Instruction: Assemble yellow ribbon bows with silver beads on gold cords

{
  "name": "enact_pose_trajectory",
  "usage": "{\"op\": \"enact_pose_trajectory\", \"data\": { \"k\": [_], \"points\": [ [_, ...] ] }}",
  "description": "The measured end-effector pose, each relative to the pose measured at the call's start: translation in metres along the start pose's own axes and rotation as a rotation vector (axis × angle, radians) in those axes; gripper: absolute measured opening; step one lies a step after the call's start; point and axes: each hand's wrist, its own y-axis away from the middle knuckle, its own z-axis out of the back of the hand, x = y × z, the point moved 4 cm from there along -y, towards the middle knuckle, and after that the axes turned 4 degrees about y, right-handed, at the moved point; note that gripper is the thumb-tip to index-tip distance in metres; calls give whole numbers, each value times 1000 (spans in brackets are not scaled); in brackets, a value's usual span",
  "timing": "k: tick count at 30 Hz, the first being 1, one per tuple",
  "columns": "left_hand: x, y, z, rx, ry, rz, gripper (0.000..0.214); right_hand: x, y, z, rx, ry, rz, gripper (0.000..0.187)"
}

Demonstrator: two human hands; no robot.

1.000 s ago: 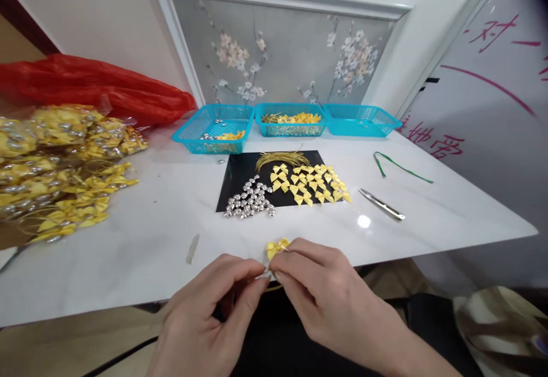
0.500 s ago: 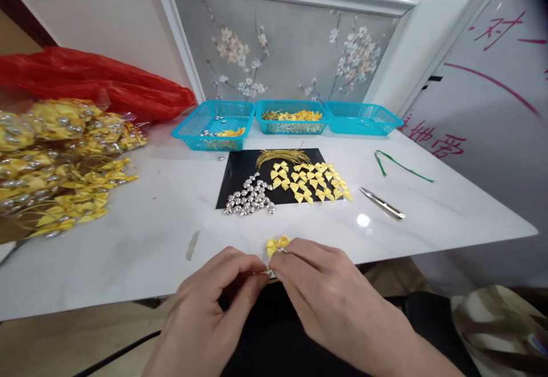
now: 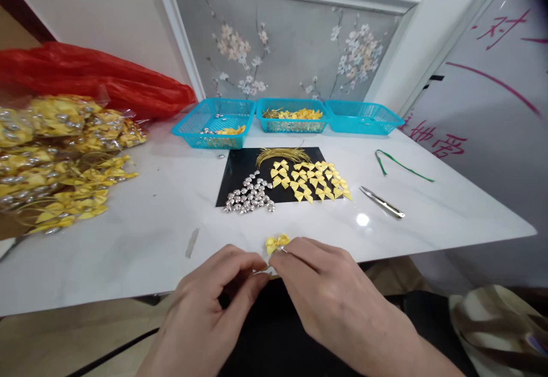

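Hardly anything had shifted since the earlier frame: the things on the tabletop [image 3: 141, 228] sat slightly higher in view, and a little more of the thin strand [image 3: 262, 269] showed between my fingertips. At the left edge lay heaped clear bags [image 3: 64, 120] of yellow-and-silver ornaments, with red plastic sheeting [image 3: 94, 80] behind them.

Low and left of centre, my left hand [image 3: 209, 308] had thumb and forefinger pinched on the strand. Above it, silver beads [image 3: 252, 199] spilled over the lower left of a black mat [image 3: 235, 163], under three blue baskets [image 3: 194, 139] in a row.

Near the middle, one ribbon bow [image 3: 277, 243] lay just above my fingertips in the frame, its long axis running roughly left to right, right end tipped up. Nearer to it was my right hand [image 3: 331, 291], just beside its lower right, fingers pressed together at the strand's other end; its thumb was hidden, so I couldn't tell all they gripped. Gold ties [image 3: 282, 156] and rows of yellow bows [image 3: 315, 184] lay beyond.

Right of centre lay metal snips [image 3: 382, 201] and a green tie [image 3: 405, 165]. On the white panel [image 3: 492, 91] at right I read handwritten red 对 above and 她爱 lower; other strokes were cut off.
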Motion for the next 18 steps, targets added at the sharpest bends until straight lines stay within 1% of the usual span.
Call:
{"op": "enact_pose_trajectory", "data": {
  "k": [5, 7, 11, 13, 16, 18],
  "points": [
    [-2, 7, 1, -76, -123, -133, 15, -2, 2, -3, 52, -29, -41, 21],
    [-2, 10, 1, -84, -173, -178, 18, -3, 2, -5, 72, -37, -60, 21],
    [-1, 11, 2, -88, -224, -212, 20, -3, 2, -7, 108, -59, -84, 22],
    [-2, 9, 3, -113, -176, -197, 18, -5, 3, -5, 82, -130, -117, 23],
    [-6, 2, 4, -128, -43, -144, 18, -9, 5, 2, -32, -358, -205, 20],
    [-8, -1, 4, -134, 23, -112, 19, -12, 9, 3, -79, -478, -270, 21]
  ]
}}
